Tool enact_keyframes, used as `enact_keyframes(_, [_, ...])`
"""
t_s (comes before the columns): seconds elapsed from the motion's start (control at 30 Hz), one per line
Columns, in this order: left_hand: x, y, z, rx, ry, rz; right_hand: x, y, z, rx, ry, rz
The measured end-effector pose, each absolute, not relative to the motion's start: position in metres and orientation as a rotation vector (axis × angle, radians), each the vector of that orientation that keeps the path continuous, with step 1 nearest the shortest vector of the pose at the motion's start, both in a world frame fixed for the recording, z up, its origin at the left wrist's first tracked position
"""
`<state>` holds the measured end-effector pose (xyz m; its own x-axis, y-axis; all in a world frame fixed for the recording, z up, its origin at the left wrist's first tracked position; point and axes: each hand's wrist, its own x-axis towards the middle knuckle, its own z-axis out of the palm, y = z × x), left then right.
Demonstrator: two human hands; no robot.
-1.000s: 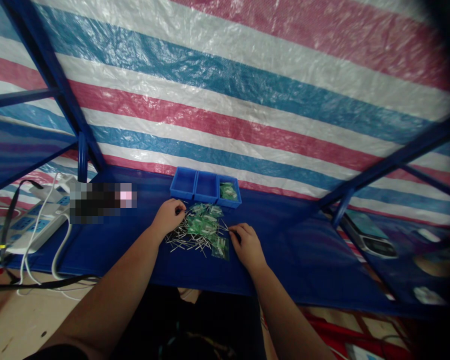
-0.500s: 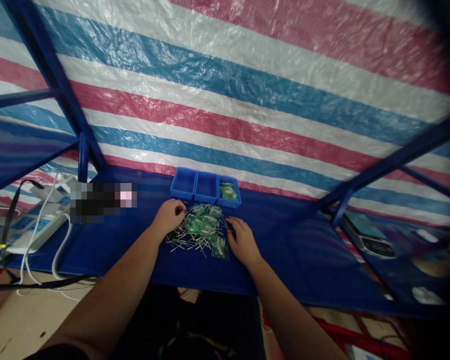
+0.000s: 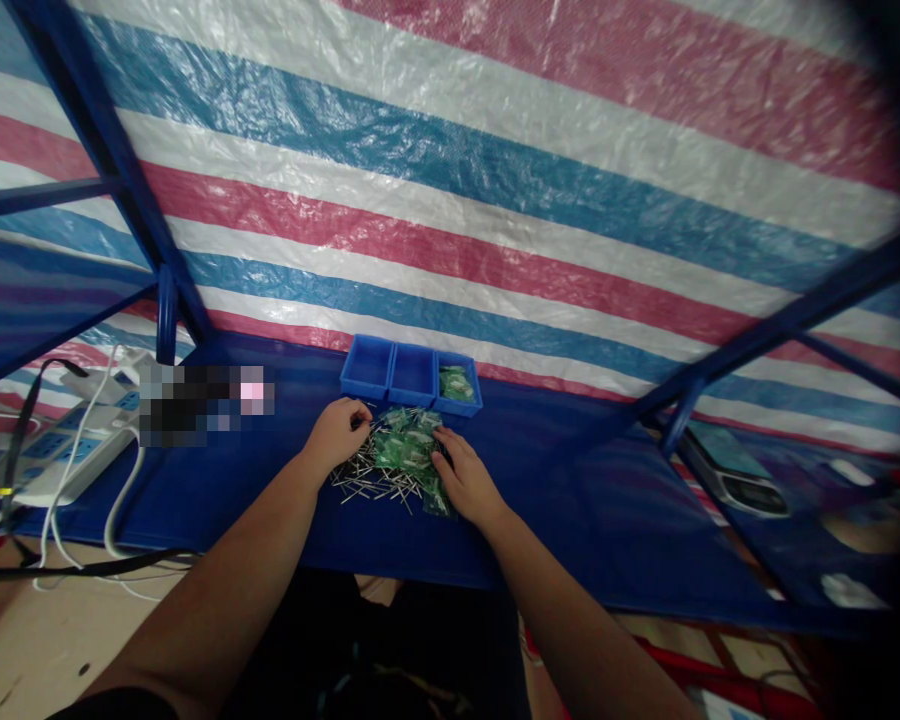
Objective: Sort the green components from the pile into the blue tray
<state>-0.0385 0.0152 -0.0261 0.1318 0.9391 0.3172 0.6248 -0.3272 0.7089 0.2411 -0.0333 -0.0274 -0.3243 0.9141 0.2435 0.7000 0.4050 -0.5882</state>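
Small green-and-clear packets (image 3: pixel 405 445) lie heaped on a scatter of thin metal rods (image 3: pixel 375 487) on the blue table. My left hand (image 3: pixel 339 432) rests at the heap's left edge, its fingers curled together; whatever they hold is too small to make out. On the right side, my right hand (image 3: pixel 466 478) has its fingers apart, with the fingertips touching the packets. Behind the heap stand three joined blue bins: the left bin (image 3: pixel 367 366) and the middle bin (image 3: pixel 412 373) show bare insides, while the right bin (image 3: pixel 457 384) holds green packets.
White power strips (image 3: pixel 75 455) with cables lie at the left, beside a pixelated dark object (image 3: pixel 187 405). A scale (image 3: pixel 742 480) stands at the right beyond a blue frame bar (image 3: pixel 679 415). Striped sheeting (image 3: pixel 457 240) hangs behind the table.
My right hand has moved left, from the heap's right edge onto the packets, and partly covers the packet at the lower right. My left hand has stayed in place.
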Motion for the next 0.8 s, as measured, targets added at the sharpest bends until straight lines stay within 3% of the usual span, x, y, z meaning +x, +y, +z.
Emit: enact_keyframes(0.8, [-0.039,0.014,-0.022,2.030,1.519,1.016,0.257,-0.038,-0.025,-1.453,-1.949,0.315])
